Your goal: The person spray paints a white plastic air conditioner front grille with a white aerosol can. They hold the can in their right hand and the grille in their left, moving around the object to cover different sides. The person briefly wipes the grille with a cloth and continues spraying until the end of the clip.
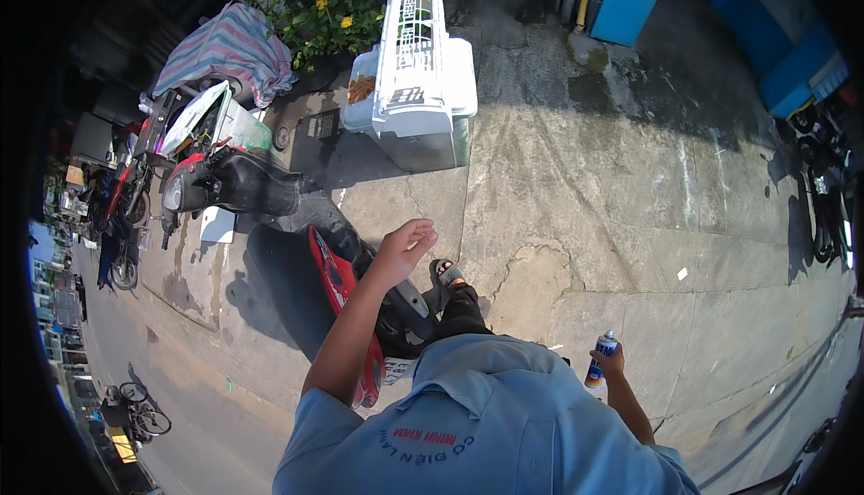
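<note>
My right hand, low on the right side, is wrapped round a blue and white spray can with its nozzle up. My left hand is raised in front of me, fingers loosely bent and thumb apart, with nothing seen in it. Below and beside that arm stands a motorbike with a black seat and a red side panel. Farther ahead, a white slotted plastic casing rests across the top of pale containers. Orange-brown stuff shows in the left one.
Another motorbike and a pale green bin stand left of the casing. A striped cloth covers something behind them. A flowering bush grows at the back, and a blue cabinet stands at the upper right. Cracked concrete lies ahead.
</note>
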`<state>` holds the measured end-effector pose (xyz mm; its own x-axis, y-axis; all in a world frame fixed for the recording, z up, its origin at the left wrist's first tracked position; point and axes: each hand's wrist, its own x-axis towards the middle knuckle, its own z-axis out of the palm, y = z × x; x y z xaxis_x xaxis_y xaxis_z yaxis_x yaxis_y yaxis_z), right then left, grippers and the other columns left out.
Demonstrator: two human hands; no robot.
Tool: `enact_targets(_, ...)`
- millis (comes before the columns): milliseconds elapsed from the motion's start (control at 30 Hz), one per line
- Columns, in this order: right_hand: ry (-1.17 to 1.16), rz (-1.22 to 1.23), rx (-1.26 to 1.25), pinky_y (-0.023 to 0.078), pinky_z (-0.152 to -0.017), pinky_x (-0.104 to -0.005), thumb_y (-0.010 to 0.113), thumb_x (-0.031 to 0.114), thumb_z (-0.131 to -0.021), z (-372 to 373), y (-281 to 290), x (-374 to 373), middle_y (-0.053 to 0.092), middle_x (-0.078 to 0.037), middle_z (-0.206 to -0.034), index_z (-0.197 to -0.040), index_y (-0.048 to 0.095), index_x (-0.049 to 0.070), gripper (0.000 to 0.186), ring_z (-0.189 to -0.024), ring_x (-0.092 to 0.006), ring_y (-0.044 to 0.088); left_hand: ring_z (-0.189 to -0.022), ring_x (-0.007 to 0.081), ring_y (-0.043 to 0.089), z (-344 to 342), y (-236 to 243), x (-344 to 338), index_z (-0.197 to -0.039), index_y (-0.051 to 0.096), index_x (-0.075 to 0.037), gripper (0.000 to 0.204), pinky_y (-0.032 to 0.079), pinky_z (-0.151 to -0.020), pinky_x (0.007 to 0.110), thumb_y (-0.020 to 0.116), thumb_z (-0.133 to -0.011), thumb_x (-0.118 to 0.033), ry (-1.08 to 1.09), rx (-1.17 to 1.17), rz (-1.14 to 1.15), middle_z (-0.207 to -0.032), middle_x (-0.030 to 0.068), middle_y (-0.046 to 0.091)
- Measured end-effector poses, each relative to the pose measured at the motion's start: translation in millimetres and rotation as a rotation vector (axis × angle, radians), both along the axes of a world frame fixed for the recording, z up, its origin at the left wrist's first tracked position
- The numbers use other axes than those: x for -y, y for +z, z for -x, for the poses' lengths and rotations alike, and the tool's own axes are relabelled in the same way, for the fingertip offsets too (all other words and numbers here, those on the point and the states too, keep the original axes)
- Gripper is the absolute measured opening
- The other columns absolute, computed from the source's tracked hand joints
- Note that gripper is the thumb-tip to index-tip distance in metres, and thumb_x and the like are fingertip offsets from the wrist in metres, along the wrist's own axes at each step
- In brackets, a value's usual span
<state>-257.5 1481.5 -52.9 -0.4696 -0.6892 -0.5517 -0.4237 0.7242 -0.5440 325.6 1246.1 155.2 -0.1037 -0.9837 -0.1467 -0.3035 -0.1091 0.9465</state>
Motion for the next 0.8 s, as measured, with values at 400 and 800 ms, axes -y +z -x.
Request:
enact_targets(400, -0.467, 0.185, 0.204, 0.056, -0.073, -0.0338, 0.084, 0.01, -0.072, -80.1, 18.4, 99.0, 0.065, -0.006, -0.091, -0.114, 0.056, 0.004, 0.051, -0.079, -0.0169, 0.066, -0.101, 0.0174, 0.068, -109.6, 80.3, 263.5, -0.118, 0.064, 0.003, 0.035, 0.052, -0.088, 0.03, 0.065, -0.101, -0.028, 0.171, 0.111, 0.16, -0.109, 0.0132, 0.071)
enact_targets(800, -0.052, 0.071, 0.091, 0.056, -0.079, -0.0376, 0.088, 0.023, -0.068, -122.6, -3.7, 309.5, 0.069, -0.011, -0.103, -0.12, 0.055, 0.002, 0.065, -0.088, -0.0217, 0.068, -0.116, 0.0388, 0.063, -87.7, 33.3, 350.8, -0.128, 0.063, 0.002, 0.067, 0.051, -0.098, 0.043, 0.062, -0.094, -0.055, -0.287, 0.753, -0.046, -0.131, 0.0261, 0.062)
